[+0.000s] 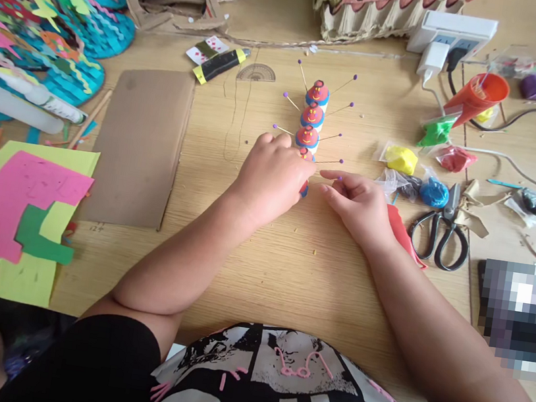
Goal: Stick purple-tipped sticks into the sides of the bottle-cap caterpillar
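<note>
A row of small clay figures (311,115) runs away from me down the table. Each has a red smiling head with yellow marks, a blue band and thin stick arms tipped with purple balls. Over the nearest figures bends my left hand (269,174), its fingers closed on the closest clay figure (304,188), which they mostly hide. My right hand (360,204) is just to the right, thumb and forefinger curled around a purple-tipped stick (339,178); the exact contact is hard to make out.
Cardboard (139,143) and coloured foam sheets (32,208) lie left. At right are black-handled scissors (443,232), bagged clay (401,158), a red cup (482,98) and a power strip (454,31) with cables. Egg cartons (374,10), a protractor (257,73) and a cutter (220,66) sit farther back.
</note>
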{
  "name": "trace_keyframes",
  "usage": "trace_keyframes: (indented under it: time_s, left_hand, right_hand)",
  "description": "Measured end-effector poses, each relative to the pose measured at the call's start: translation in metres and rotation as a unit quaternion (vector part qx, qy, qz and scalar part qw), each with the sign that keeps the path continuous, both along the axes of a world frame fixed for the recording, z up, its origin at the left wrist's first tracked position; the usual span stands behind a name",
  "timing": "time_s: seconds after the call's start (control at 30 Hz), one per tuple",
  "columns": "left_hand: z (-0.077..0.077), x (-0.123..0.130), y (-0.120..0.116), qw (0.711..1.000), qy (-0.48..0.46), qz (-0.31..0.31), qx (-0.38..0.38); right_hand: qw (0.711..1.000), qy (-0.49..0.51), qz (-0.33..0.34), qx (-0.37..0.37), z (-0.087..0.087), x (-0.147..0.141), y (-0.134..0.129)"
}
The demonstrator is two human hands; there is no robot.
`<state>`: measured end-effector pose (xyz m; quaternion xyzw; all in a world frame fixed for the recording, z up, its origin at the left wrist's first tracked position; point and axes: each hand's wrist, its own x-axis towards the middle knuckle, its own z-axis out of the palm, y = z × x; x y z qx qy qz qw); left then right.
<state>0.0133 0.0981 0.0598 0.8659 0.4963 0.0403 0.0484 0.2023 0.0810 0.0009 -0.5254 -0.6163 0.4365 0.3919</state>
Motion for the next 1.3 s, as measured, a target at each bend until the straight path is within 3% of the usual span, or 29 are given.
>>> trace_keyframes:
  time_s: [0.27,0.9,1.17,1.3]
  left_hand:
    - [0.003,0.002,0.000,1.000,0.009,0.011,-0.016]
    - [0.001,0.001,0.000,1.000,0.015,-0.003,0.014]
    - [0.002,0.001,0.000,1.000,0.016,-0.002,0.015]
    - [0.002,0.001,-0.001,1.000,0.015,0.003,0.012]
  right_hand:
    - [0.999,-0.048,-0.020,0.011,-0.002,-0.009,0.002]
    - [0.998,-0.045,-0.029,0.018,-0.002,-0.011,0.002]
    - [0.999,-0.030,-0.034,0.019,-0.002,-0.011,0.000]
    - [0.998,0.029,-0.053,-0.003,-0.006,-0.007,0.000]
